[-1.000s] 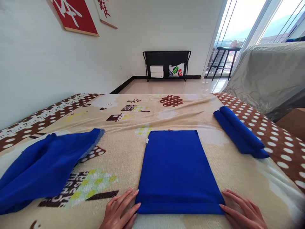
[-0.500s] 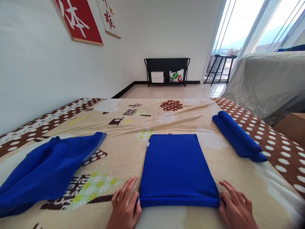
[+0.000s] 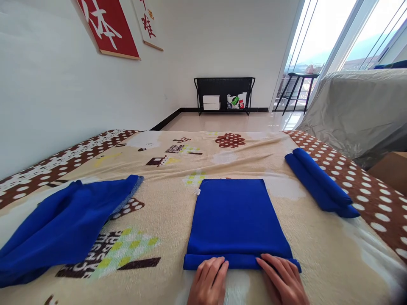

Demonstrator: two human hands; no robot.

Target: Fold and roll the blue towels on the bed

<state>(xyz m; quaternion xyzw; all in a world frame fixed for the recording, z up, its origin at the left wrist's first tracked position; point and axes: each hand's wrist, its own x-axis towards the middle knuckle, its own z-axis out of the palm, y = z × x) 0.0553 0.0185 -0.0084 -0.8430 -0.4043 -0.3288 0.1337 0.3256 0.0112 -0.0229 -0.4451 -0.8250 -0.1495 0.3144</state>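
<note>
A folded blue towel (image 3: pixel 234 216) lies flat on the patterned blanket (image 3: pixel 165 195) in front of me, its near edge turned into a small roll. My left hand (image 3: pixel 210 283) rests palm down with its fingertips on the roll's left half. To its right, my right hand (image 3: pixel 284 283) lies the same way on the roll's right half. Both hands have their fingers stretched out and close together, pressing on the cloth rather than gripping it.
A loose blue cloth (image 3: pixel 63 224) lies crumpled at the left. Two rolled blue towels (image 3: pixel 321 183) sit at the right on the blanket's dotted border. A covered piece of furniture (image 3: pixel 359 110) stands to the right; a black shelf (image 3: pixel 225 95) is against the far wall.
Both hands came in from the towel's outer corners to the middle of its near edge. That edge has been turned over into a small roll.
</note>
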